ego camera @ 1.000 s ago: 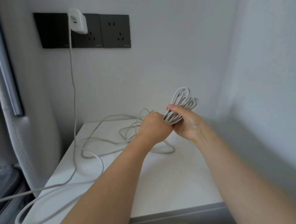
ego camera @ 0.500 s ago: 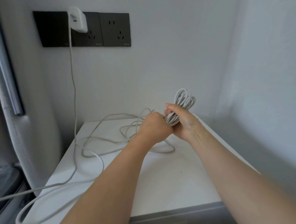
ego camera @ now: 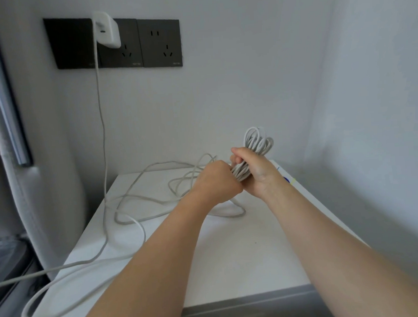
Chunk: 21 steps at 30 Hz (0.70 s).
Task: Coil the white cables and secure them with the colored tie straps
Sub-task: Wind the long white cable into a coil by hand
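Cable coil (ego camera: 259,141) in right hand (ego camera: 256,174)

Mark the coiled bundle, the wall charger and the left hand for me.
coiled bundle (ego camera: 258,141), head view, on its upper loops.
wall charger (ego camera: 106,30), head view, on its white body.
left hand (ego camera: 216,181), head view, on the back of the hand.

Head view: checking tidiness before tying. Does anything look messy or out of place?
Yes. Only part is coiled: the right hand grips a bundle and the left hand grips beside it, while loose white cable sprawls in crossing loops over the table and runs off its left edge.
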Available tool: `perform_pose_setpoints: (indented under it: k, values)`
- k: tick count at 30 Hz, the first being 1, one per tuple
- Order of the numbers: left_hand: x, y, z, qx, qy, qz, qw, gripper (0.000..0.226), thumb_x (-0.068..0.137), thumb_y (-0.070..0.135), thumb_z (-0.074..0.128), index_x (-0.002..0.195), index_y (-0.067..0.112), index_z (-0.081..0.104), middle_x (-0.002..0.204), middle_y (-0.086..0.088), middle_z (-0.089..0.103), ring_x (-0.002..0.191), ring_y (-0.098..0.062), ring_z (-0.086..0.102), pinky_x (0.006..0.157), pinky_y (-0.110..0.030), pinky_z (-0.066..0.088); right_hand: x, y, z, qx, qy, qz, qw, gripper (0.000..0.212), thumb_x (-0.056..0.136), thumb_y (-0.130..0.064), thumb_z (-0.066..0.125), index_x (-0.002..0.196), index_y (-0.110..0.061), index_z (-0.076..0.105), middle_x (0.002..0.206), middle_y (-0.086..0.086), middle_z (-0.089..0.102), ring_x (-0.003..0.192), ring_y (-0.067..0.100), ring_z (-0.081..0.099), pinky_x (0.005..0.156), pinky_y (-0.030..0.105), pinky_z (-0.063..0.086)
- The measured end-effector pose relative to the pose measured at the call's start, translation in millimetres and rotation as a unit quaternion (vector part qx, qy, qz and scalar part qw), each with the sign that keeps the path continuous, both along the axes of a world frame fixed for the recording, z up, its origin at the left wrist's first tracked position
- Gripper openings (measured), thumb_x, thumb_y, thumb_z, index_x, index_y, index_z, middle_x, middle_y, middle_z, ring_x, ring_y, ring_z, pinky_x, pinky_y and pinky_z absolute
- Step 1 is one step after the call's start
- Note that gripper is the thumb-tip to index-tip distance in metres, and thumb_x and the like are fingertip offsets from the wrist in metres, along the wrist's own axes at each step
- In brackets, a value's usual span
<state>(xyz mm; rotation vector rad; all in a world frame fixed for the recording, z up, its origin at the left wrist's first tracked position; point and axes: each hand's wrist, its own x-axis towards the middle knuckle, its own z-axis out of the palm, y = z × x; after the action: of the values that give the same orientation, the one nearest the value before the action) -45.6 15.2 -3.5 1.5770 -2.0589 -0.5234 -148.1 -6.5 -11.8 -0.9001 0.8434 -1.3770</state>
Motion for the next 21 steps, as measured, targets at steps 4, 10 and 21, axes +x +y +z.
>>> perform_pose_setpoints:
  k: [4, 10, 21]
  values:
    - [1.4, -2.0, -0.9, -0.012, -0.035, -0.017, 0.999, 0.021, 0.071, 0.011, 0.058, 0.061, 0.015, 0.04, 0.059, 0.001, 0.043, 0.052, -0.015, 0.041, 0.046, -0.024, 0.03, 0.6, -3.4, -1.8, -0.009, -0.006, -0.018, 1.0, 0.052, 0.087, -0.009, 0.052, 0.038, -0.019, 0.039, 0.049, -0.004, 0.037, 0.048, 0.012, 0.037, 0.055, 0.025, 0.033]
    - [21.9, -8.6, -3.9, -0.062, -0.102, -0.051, 0.992, 0.035, 0.068, 0.031, 0.076, 0.096, 0.02, 0.057, 0.085, 0.005, 0.058, 0.086, -0.019, 0.056, 0.066, -0.026, 0.039, -15.6, -9.9, 1.7, -0.005, -0.061, -0.102, 0.993, 0.05, 0.08, -0.001, 0.047, 0.035, -0.019, 0.036, 0.05, -0.002, 0.041, 0.052, 0.009, 0.039, 0.052, 0.022, 0.032]
    - [53.6, -29.4, -5.0, -0.186, -0.079, 0.127, 0.971, 0.07, 0.066, 0.035, 0.082, 0.126, 0.021, 0.049, 0.124, -0.005, 0.041, 0.116, -0.024, 0.041, 0.09, -0.036, 0.041, -42.4, -1.6, 11.6, 0.005, -0.293, -0.097, 0.951, 0.053, 0.088, -0.012, 0.051, 0.036, -0.016, 0.041, 0.047, -0.004, 0.049, 0.046, 0.012, 0.053, 0.071, 0.033, 0.05]
